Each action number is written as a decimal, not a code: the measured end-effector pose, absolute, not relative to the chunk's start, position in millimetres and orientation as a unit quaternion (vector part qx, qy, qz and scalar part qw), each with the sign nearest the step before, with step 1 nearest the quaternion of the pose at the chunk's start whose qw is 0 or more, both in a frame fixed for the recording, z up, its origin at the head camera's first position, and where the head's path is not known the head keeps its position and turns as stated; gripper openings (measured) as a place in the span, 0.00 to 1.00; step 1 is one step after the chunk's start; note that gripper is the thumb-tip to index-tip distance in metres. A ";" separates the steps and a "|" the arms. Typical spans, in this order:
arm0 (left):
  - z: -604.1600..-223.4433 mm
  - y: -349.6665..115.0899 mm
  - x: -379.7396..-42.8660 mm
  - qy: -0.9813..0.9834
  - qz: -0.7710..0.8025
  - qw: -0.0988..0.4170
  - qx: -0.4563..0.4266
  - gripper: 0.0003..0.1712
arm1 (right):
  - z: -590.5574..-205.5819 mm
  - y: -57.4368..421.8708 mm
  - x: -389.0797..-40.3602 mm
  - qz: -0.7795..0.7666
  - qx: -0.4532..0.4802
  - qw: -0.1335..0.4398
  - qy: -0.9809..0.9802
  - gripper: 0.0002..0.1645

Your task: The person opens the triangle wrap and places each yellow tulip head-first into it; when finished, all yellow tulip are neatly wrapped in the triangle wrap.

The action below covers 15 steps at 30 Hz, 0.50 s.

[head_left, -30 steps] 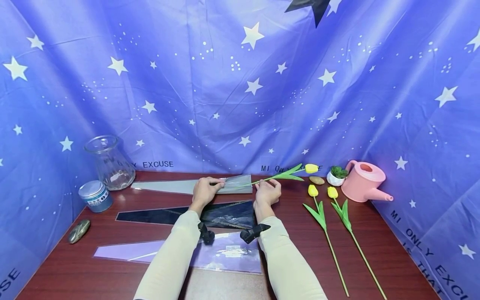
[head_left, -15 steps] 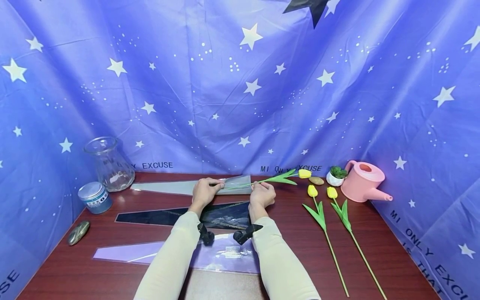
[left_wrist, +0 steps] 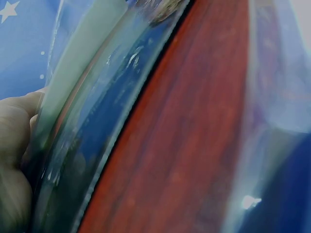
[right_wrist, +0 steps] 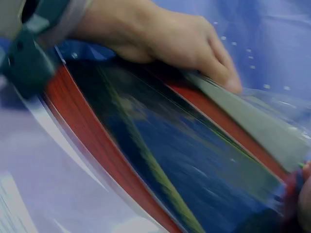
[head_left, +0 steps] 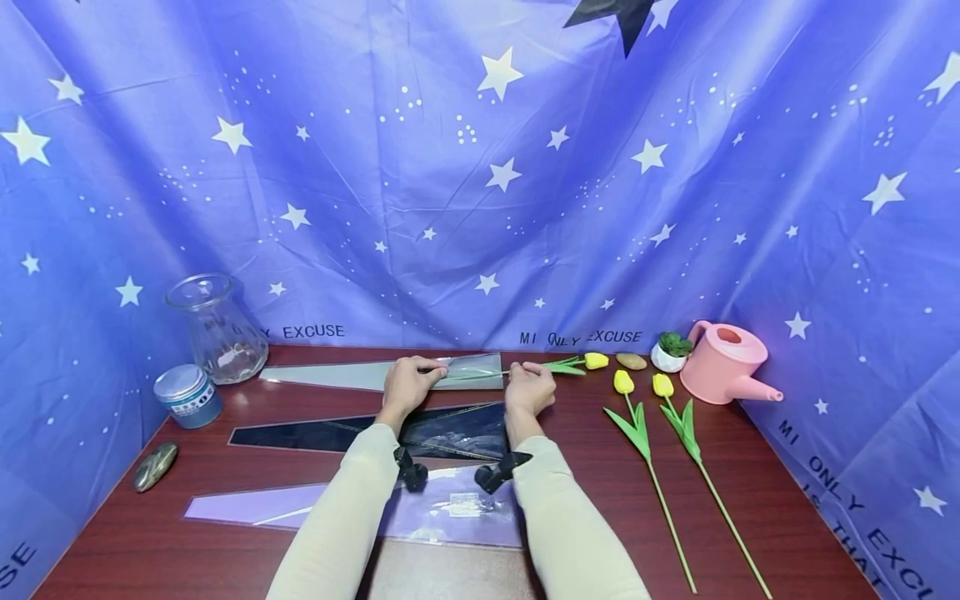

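Note:
In the head view, my left hand point(head_left: 408, 387) pinches the clear film of a long tapered grey flower sleeve point(head_left: 322, 375) at the back of the table. My right hand point(head_left: 531, 389), at the wide end of that sleeve, pinches the green stem of a yellow tulip point(head_left: 596, 361). The stem runs left into the sleeve's wide end, while bloom and leaf tips stick out to the right. Part of the leaves is hidden behind the right hand. The right wrist view also catches the left hand point(right_wrist: 180, 41) at the grey sleeve; the right hand's fingers barely show at its edge.
A black sleeve point(head_left: 300, 433) and a purple sleeve point(head_left: 255, 505) lie nearer the front. Two more tulips point(head_left: 637, 429) lie at right, before a pebble point(head_left: 632, 361), a potted succulent point(head_left: 671, 354) and a pink watering can point(head_left: 723, 367). Glass vase point(head_left: 225, 342), blue jar point(head_left: 187, 398) and dark stone point(head_left: 156, 467) stand left.
The tulip has slid left and its bloom has dropped lower, with more stem into the sleeve. My right hand went left, then slightly back right along the stem. The left hand stays in place.

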<state>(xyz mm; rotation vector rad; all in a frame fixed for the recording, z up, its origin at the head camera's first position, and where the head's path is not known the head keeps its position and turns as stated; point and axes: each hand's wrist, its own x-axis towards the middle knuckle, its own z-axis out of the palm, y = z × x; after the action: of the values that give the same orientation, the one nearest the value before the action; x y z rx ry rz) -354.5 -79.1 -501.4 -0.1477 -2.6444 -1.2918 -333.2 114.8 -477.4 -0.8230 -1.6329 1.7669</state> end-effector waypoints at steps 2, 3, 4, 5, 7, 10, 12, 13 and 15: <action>-501.6 -79.8 -354.9 -0.894 -0.435 0.096 -0.048 0.10 | -471.8 131.7 -336.0 0.675 -0.261 0.293 -0.625 0.09; -501.7 -80.2 -355.2 -0.894 -0.435 0.095 -0.046 0.10 | -468.4 142.1 -337.9 0.679 -0.233 0.290 -0.633 0.11; -501.8 -80.5 -355.5 -0.895 -0.433 0.096 -0.046 0.10 | -464.3 153.5 -339.6 0.679 -0.205 0.284 -0.646 0.12; -502.1 -80.9 -355.7 -0.896 -0.432 0.097 -0.047 0.10 | -460.2 165.7 -341.0 0.676 -0.178 0.276 -0.660 0.13; -503.0 -81.2 -356.3 -0.897 -0.429 0.094 -0.047 0.09 | -453.6 191.8 -343.6 0.650 -0.134 0.260 -0.701 0.14; -504.5 -81.1 -357.3 -0.898 -0.428 0.092 -0.051 0.09 | -449.0 230.8 -345.8 0.584 -0.088 0.225 -0.775 0.14; -505.2 -80.7 -357.4 -0.898 -0.428 0.092 -0.052 0.09 | -448.9 254.0 -346.8 0.546 -0.059 0.197 -0.812 0.14; -505.3 -80.5 -357.3 -0.897 -0.428 0.093 -0.054 0.09 | -449.4 264.5 -347.0 0.527 -0.047 0.180 -0.829 0.14; -505.1 -80.0 -356.8 -0.896 -0.430 0.096 -0.057 0.10 | -451.1 282.2 -348.2 0.503 -0.025 0.153 -0.851 0.15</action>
<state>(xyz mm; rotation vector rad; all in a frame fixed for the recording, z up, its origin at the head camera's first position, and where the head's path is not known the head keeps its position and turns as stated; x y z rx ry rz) -356.8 -80.0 -505.1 -0.1677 -2.6534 -1.2747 -348.2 282.2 -451.1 -0.0707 -2.4403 1.4420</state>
